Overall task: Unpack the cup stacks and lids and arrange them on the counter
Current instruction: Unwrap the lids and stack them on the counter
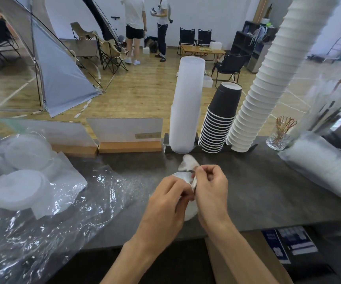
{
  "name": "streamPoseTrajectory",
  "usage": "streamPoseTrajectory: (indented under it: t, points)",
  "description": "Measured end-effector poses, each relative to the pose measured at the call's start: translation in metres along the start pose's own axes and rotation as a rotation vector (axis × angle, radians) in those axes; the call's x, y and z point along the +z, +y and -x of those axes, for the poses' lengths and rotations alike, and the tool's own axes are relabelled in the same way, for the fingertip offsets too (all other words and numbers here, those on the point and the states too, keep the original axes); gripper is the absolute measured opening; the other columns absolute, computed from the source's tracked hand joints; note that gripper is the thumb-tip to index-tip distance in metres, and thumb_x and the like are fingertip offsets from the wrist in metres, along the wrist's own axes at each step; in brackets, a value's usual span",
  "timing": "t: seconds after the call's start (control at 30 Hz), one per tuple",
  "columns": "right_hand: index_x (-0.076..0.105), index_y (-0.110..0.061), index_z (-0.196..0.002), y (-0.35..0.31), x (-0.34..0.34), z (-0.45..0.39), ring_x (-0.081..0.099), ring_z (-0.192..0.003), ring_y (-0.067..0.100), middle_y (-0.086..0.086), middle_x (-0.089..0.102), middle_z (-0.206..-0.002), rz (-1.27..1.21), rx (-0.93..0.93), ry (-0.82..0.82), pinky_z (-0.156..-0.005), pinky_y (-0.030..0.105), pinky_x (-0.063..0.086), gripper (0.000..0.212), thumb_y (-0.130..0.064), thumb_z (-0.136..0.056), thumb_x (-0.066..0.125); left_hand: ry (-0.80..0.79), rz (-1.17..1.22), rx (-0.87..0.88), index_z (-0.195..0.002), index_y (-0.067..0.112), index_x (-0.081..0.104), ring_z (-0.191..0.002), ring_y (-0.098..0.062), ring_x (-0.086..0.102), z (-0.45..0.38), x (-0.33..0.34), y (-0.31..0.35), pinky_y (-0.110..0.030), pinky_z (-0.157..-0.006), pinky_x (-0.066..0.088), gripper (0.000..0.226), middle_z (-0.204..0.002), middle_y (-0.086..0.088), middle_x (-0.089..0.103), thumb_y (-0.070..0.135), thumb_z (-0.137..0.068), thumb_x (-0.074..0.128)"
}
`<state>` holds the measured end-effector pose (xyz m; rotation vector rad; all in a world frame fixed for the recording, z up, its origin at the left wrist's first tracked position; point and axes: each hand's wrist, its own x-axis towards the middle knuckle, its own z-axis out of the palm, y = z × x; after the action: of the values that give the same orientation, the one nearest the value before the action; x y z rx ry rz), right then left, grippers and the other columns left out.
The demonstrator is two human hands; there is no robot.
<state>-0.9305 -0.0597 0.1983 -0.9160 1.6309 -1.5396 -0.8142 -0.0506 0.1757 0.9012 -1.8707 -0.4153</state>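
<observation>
We see left hand (170, 198) and right hand (210, 187), fingers pinched on a white wrapped bundle (186, 171) over the desk (268, 191); cup stacks (218, 128) stand behind, lids (20, 193) left.

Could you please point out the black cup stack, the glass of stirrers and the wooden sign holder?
black cup stack (222, 119): head view, mid-side of stack.
glass of stirrers (277, 142): head view, glass wall.
wooden sign holder (129, 146): head view, wooden base.

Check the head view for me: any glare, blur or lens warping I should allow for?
Head view: glare streaks on the crumpled clear plastic; the wrapper end pinched between left hand and right hand is motion-blurred; wide-angle warping bends the white cup stack and smears the right edge.
</observation>
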Motion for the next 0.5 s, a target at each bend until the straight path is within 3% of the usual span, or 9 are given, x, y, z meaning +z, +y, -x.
streamPoseTrajectory:
  t: [0.1, 0.17, 0.33, 0.43, 0.5]
  points:
    - [0.059, -0.01, -0.101, -0.004, -0.007, -0.005, 0.062, -0.068, 0.013, 0.001, 0.069, -0.075, -0.125, 0.094, -0.035, -0.058, 0.027, 0.05, 0.005, -0.014, -0.101, 0.056, 0.014, -0.002, -0.013, -0.094, 0.023, 0.059, -0.087, -0.006, 0.055, 0.002, 0.005, 0.004, -0.015, -0.077, 0.043, 0.003, -0.098, 0.016, 0.053, 0.02, -0.093, 0.059]
    - [0.058, -0.015, -0.104, -0.006, -0.014, -0.007, 0.066, -0.07, 0.013, 0.003, 0.072, -0.08, -0.105, 0.096, -0.07, -0.057, 0.028, 0.052, 0.004, -0.014, -0.1, 0.059, 0.028, -0.016, -0.058, -0.101, 0.026, 0.059, -0.097, -0.008, 0.056, 0.003, 0.006, 0.004, -0.02, -0.084, 0.044, 0.009, -0.105, 0.018, 0.054, 0.029, -0.093, 0.061]
    - [0.057, -0.02, -0.109, -0.004, -0.032, -0.01, 0.073, -0.075, 0.017, 0.005, 0.075, -0.087, -0.074, 0.094, -0.084, -0.063, 0.03, 0.055, 0.017, -0.008, -0.097, 0.061, -0.062, -0.12, -0.086, -0.135, 0.03, 0.047, -0.138, -0.006, 0.037, 0.009, 0.01, -0.001, -0.028, -0.114, 0.032, 0.062, -0.144, 0.021, 0.038, 0.043, -0.082, 0.076]
    - [0.058, -0.018, -0.111, 0.001, -0.039, -0.014, 0.073, -0.082, 0.015, 0.006, 0.076, -0.089, -0.103, 0.12, -0.059, -0.074, 0.03, 0.058, 0.02, -0.006, -0.096, 0.061, -0.117, -0.159, -0.16, -0.147, 0.033, 0.032, -0.145, -0.005, 0.025, 0.009, 0.019, -0.006, -0.031, -0.118, 0.028, 0.092, -0.153, 0.023, 0.022, 0.044, -0.072, 0.085]
    - [0.059, -0.018, -0.111, 0.004, -0.042, -0.017, 0.073, -0.08, 0.012, 0.005, 0.077, -0.088, -0.123, 0.141, -0.053, -0.074, 0.026, 0.057, 0.021, -0.004, -0.095, 0.061, -0.091, -0.165, -0.19, -0.147, 0.035, 0.028, -0.146, -0.005, 0.021, 0.009, 0.026, -0.007, -0.03, -0.119, 0.029, 0.098, -0.157, 0.018, 0.017, 0.041, -0.07, 0.088]
